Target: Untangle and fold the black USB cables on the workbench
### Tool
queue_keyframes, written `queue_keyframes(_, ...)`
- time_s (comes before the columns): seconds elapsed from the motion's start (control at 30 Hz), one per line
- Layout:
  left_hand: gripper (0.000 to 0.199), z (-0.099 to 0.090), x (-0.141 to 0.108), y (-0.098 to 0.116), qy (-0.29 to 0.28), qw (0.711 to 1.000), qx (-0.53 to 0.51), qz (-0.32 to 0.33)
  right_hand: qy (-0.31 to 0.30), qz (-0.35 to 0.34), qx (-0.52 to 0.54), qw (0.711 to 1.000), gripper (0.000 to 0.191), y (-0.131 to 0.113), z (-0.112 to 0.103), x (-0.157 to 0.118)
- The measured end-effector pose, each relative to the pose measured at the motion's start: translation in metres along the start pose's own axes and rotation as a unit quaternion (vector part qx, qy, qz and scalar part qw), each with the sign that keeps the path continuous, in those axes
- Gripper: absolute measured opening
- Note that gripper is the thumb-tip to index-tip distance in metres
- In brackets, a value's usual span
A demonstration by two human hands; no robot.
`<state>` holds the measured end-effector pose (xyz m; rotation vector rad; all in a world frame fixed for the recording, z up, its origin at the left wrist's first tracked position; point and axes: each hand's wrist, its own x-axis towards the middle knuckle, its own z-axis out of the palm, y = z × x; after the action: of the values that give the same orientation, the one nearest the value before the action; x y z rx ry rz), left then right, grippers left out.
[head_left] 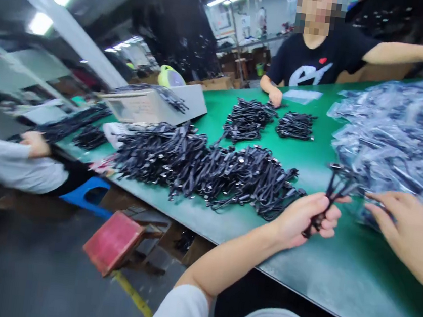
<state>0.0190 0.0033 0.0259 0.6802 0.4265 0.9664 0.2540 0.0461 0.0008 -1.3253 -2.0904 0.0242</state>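
Observation:
My left hand [309,218] is closed around a small bunch of black cables [332,192], whose ends stick out above and below the fist. To its right, my right hand [399,220] has its thumb and fingers closed near the loose ends of the bunch, at the edge of the plastic bags; what lies between the fingertips is too small to make out. A long heap of black cables [203,165] lies on the green table [197,218] left of my hands. Clear plastic bags [401,129] are piled at the right.
Behind the heap sit smaller cable stacks [248,119] [296,125] and a white box [156,106]. Across the table, a person [322,59] reaches toward the bags. Another person's sleeve [8,163] is at the left. A red stool [113,243] stands below the table edge.

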Motion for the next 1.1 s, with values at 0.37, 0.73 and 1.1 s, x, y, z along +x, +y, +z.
queue_keyframes(0.37, 0.055, 0.007, -0.004, -0.028, -0.036, 0.984, 0.16, -0.07, -0.191, 0.272, 0.582, 0.742, 0.042, -0.067, -0.026, -0.008)
queue_keyframes(0.73, 0.044, 0.016, -0.019, -0.028, -0.045, 0.99, 0.057, -0.124, -0.055, 0.267, 0.58, 0.768, 0.017, -0.062, -0.023, -0.012)
queue_keyframes(1.1, 0.046, 0.011, -0.046, -0.042, -0.017, 0.971, 0.005, -0.237, 0.132, 0.286, 0.553, 0.771, 0.024, -0.026, -0.047, 0.005)
